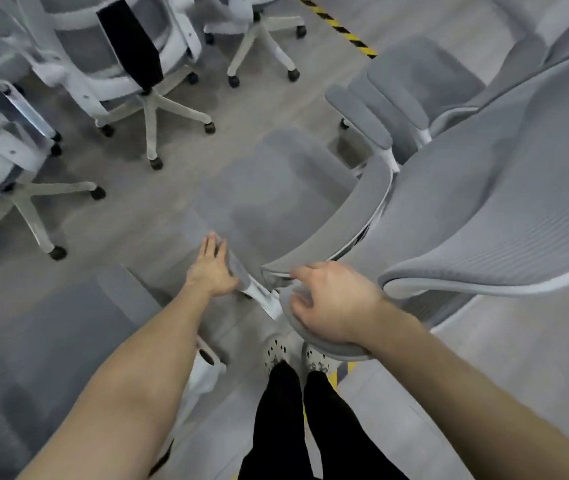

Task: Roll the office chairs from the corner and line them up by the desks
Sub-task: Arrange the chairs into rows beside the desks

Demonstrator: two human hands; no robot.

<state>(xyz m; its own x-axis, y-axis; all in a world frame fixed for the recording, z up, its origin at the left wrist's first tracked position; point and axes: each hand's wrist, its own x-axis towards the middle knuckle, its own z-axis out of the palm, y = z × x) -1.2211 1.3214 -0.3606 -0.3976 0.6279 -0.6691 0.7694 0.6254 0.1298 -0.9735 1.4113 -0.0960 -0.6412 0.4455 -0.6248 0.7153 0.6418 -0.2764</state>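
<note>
A grey mesh office chair (276, 188) stands right in front of me, its seat facing away and its curved backrest rim near my hands. My left hand (212, 268) rests flat against the chair's left armrest (238, 268), fingers extended along it. My right hand (331, 303) is closed over the grey headrest (311, 337) at the top of the backrest. My feet in pale clogs stand just behind the chair's base.
Another grey chair back (484, 216) looms close on the right, with more seats (425, 84) behind it. Several white-framed chairs (120, 57) with star bases crowd the upper left. A blurred chair seat (51, 334) sits at lower left. Yellow-black floor tape (342, 29) runs at the top.
</note>
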